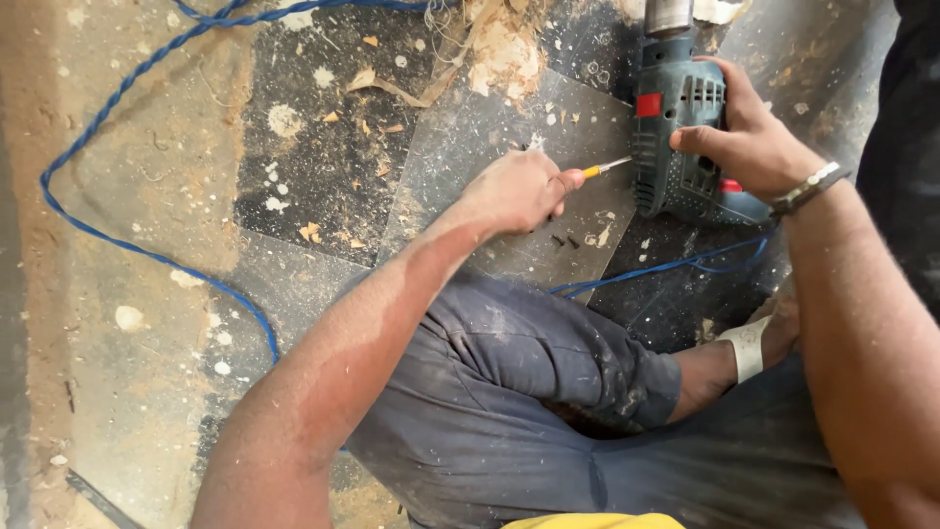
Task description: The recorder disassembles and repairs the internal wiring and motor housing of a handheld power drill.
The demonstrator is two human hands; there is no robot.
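Teal-grey electric drill (679, 127) lying on the dusty speckled floor (323, 167) near its far edge, long axis running away from the person, chuck end pointing to the top. Right hand (754, 137) wrapped over the drill body, fingers curled closed around it. Left hand (519, 191) fisted tight on a yellow-handled screwdriver (605, 168), shaft pointing right, tip touching the drill's side. Blue cable (127, 235) looping across the floor's left part; wood shavings (499, 44) heaped just left of the drill; small dark screws (566, 240) lying below the fist.
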